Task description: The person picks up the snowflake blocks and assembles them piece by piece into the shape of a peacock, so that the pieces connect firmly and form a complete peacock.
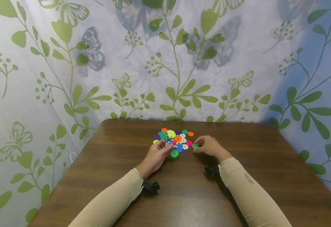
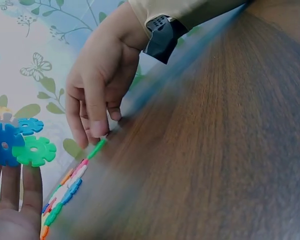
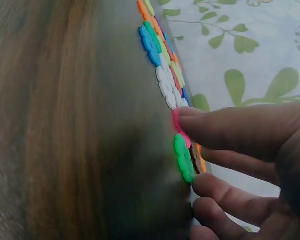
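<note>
In the head view, my left hand (image 1: pixel 156 156) grips several joined plastic flower-shaped discs, held over the pile. The left wrist view shows a blue disc (image 2: pixel 5 145) and a light green disc (image 2: pixel 35 150) in that joined piece, with raised fingers behind them. My right hand (image 1: pixel 210 146) is at the right end of the pile, beside a green disc (image 1: pixel 195 146) on the table. Seen from the right wrist, thumb and fingers spread around this green disc (image 3: pixel 184 159), with the thumb tip overlapping a pink disc (image 3: pixel 181 122).
Loose flower discs in many colours, such as an orange disc (image 1: pixel 178 138) and a white disc (image 1: pixel 185 147), lie in one flat group on the brown wooden table (image 1: pixel 193 201). Behind the table's far edge hangs a leaf-patterned curtain (image 1: pixel 142 72). Black wrist mounts (image 1: pixel 151 186) stick out under both forearms.
</note>
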A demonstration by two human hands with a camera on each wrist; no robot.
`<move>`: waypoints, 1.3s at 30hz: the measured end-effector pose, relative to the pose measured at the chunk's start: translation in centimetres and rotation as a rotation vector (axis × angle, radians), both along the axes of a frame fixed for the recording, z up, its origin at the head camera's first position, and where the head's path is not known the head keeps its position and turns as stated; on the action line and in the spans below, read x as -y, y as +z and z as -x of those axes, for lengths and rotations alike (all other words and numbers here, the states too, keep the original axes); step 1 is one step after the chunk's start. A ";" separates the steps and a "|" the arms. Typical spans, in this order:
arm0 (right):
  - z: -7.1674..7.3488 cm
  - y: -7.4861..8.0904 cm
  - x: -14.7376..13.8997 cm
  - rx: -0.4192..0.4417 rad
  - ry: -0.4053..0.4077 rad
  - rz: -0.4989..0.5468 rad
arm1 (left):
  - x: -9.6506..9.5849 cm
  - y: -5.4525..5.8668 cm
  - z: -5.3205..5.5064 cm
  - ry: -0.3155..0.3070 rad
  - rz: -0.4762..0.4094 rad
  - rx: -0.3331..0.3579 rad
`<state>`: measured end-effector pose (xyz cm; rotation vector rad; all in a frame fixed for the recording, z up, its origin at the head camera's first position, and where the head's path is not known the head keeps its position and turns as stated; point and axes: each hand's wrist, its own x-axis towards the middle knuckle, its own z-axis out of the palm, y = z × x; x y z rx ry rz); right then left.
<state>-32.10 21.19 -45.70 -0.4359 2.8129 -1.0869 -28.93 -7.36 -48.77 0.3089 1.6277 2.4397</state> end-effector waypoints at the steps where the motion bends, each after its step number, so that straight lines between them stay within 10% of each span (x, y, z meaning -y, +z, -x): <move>1: 0.0 0.0 0.1 0.005 0.017 -0.015 | 0.0 0.0 0.0 0.003 -0.009 0.000; 21: -0.2 -1.1 1.0 -0.091 0.018 -0.068 | 0.2 0.2 0.1 -0.031 -0.175 0.025; 30: -0.3 -0.5 1.1 -0.026 -0.006 0.200 | 0.2 0.2 0.0 -0.022 -0.157 0.026; 39: -0.8 0.6 2.5 0.051 0.157 0.505 | 0.2 0.3 0.0 0.000 -0.196 0.000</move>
